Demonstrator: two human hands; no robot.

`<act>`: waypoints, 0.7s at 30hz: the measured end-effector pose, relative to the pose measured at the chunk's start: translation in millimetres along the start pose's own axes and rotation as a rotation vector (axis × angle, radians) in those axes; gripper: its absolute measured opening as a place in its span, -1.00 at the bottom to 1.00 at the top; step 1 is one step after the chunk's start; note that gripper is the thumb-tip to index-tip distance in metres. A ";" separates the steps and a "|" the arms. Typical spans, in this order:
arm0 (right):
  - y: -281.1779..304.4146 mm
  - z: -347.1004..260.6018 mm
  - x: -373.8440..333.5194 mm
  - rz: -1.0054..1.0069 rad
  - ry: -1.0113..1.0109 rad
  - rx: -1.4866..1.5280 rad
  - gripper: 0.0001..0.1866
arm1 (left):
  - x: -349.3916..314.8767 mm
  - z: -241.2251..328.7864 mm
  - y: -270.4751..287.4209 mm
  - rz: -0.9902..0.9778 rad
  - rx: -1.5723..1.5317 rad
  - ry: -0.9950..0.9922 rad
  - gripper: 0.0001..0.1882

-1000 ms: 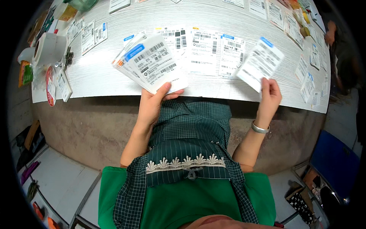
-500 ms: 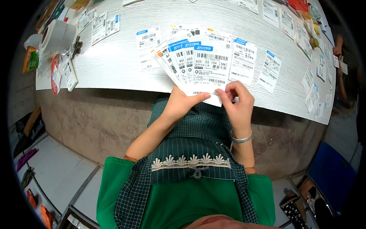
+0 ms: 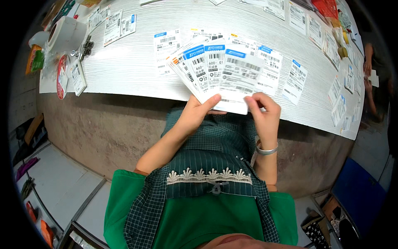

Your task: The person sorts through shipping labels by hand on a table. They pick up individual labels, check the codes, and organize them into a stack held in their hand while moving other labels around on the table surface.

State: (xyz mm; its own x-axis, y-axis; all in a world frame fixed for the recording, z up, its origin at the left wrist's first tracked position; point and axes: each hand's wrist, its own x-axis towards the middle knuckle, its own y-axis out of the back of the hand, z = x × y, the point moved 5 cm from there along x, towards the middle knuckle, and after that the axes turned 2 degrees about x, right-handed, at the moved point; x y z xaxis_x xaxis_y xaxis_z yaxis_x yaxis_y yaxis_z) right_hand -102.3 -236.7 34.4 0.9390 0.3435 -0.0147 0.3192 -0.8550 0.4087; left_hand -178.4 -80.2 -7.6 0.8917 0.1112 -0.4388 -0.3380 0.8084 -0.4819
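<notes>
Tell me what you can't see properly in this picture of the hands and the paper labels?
- Fanned labels, head view: only the front one shows whole; each covers the next.
- Left hand: its fingers are behind the fan.
- Right hand: fingertips curl at the fan's lower edge, so the pinch is unclear.
- Labels at the table's far right rim: too small and bent by the lens.
</notes>
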 end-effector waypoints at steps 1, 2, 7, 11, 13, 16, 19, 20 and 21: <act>7.2 3.7 1.5 0.047 -0.037 0.026 -0.88 | 0.1 -0.2 1.0 -0.006 -0.015 0.015 -0.60; 21.3 12.2 2.2 0.110 -0.096 0.063 -0.87 | -0.2 2.5 0.4 -0.011 -0.018 0.019 -0.60; 115.0 59.0 -13.3 0.459 -0.099 0.224 -0.84 | 4.1 7.0 -15.9 -0.033 0.047 0.036 -0.61; 177.2 90.9 -14.7 0.549 -0.138 0.059 -0.81 | 15.2 3.5 -40.9 -0.083 0.100 0.025 -0.62; 194.2 99.7 -11.7 0.531 -0.164 -0.143 -0.77 | 22.4 0.1 -60.3 -0.134 0.113 0.048 -0.61; 203.2 104.1 -0.4 0.500 -0.213 -0.455 -0.78 | 33.3 -5.0 -88.6 -0.186 0.150 0.052 -0.58; 204.9 106.3 3.4 0.489 -0.294 -0.709 -0.78 | 44.3 -11.7 -110.5 -0.237 0.149 0.092 -0.64; 205.1 104.3 5.5 0.442 -0.316 -0.839 -0.78 | 46.9 -11.7 -120.4 -0.235 0.140 0.093 -0.63; 205.0 99.9 5.5 0.469 -0.292 -0.822 -0.78 | 50.4 -14.0 -128.9 -0.248 0.143 0.094 -0.63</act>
State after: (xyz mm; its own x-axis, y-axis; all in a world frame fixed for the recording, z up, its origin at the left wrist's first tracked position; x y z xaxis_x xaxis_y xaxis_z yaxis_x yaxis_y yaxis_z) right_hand -18.9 -448.9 26.9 0.9776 -0.1643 0.1317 -0.1774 -0.3060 0.9354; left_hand -94.2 -186.9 21.8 0.9075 -0.1483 -0.3930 -0.0620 0.8781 -0.4744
